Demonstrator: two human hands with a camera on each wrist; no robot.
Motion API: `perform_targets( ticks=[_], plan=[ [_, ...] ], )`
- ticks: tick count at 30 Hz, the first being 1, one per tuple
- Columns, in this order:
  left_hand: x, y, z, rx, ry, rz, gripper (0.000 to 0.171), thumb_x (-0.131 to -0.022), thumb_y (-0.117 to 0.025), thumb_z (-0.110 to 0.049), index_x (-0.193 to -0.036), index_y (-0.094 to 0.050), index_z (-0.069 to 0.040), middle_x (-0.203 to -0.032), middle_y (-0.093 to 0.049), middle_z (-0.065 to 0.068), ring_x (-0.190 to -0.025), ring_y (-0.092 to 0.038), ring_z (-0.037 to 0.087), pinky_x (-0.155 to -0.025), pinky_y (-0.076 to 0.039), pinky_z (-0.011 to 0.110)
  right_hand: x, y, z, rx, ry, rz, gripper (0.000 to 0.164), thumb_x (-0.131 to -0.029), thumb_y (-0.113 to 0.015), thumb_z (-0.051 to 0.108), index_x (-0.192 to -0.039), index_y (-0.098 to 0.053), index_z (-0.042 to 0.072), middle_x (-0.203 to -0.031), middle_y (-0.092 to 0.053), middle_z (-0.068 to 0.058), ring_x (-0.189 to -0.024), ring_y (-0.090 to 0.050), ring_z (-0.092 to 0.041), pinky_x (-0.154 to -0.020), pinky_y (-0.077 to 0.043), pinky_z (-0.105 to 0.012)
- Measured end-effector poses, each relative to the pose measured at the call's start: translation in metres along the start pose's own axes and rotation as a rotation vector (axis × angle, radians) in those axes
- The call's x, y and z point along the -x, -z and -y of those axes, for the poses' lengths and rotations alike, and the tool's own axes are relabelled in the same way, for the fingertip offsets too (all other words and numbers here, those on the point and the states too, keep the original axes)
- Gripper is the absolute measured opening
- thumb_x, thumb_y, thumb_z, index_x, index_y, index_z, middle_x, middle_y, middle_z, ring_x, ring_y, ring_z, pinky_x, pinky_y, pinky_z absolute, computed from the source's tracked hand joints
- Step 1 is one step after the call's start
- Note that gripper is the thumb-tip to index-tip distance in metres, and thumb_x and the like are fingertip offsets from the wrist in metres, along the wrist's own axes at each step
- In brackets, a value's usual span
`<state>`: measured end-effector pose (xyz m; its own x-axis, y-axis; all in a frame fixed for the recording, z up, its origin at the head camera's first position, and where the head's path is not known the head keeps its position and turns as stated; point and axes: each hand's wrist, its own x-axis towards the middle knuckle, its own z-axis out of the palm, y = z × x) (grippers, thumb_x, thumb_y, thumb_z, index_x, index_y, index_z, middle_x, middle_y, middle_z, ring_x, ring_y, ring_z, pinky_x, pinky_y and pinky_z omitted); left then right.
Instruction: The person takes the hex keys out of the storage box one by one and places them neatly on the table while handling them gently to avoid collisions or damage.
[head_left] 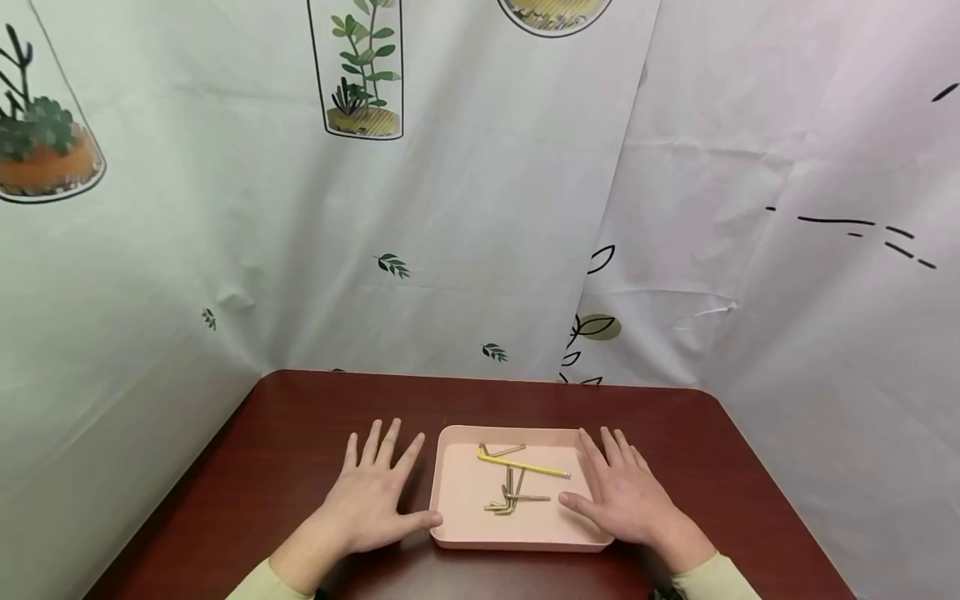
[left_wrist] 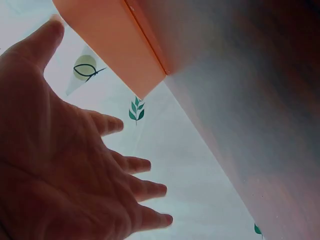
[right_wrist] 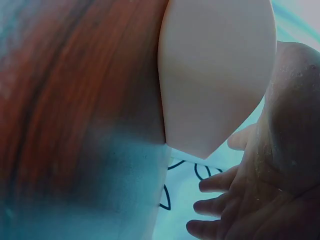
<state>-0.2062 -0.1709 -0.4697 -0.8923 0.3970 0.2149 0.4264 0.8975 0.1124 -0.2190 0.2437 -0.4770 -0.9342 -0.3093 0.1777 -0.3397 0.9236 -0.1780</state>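
Left hand and right hand, fingers spread apart, flank a pink tray. Hex keys, one yellow, lie inside.

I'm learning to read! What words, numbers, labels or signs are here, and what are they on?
There are none I can read.
Pink tray: no writing visible.
Yellow L-shaped rod and metal L-shaped rods: too small to tell.
White cloth: pictures of plants and black lines, no letters.
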Motion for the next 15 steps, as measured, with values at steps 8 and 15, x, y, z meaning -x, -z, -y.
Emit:
perform_targets(
  ticks=[8,15],
  plan=[
    [-0.0025,0.0005,-0.0038,0.013,-0.015,-0.007,0.115,-0.088,-0.069,-0.087,-0.169,-0.046,-0.010,-0.174,-0.032,0.033,-0.161,-0.026,0.059,-0.122,-0.024,0.081,-0.0003,-0.0050,-0.0032,-0.012,-0.015,0.033,0.110,-0.097,-0.066,0.078,-0.172,-0.038,0.003,-0.167,-0.039,-0.039,-0.156,-0.037,-0.060,-0.118,-0.039,-0.074],
    [-0.0061,-0.0022,-0.0083,0.028,-0.021,0.004,0.117,-0.089,-0.068,-0.087,-0.172,-0.041,-0.008,-0.175,-0.031,0.032,-0.163,-0.025,0.056,-0.123,-0.028,0.077,-0.0005,-0.0018,-0.0037,-0.015,-0.030,0.050,0.111,-0.096,-0.067,0.079,-0.172,-0.036,0.003,-0.164,-0.045,-0.036,-0.150,-0.046,-0.055,-0.111,-0.048,-0.070]
  ],
)
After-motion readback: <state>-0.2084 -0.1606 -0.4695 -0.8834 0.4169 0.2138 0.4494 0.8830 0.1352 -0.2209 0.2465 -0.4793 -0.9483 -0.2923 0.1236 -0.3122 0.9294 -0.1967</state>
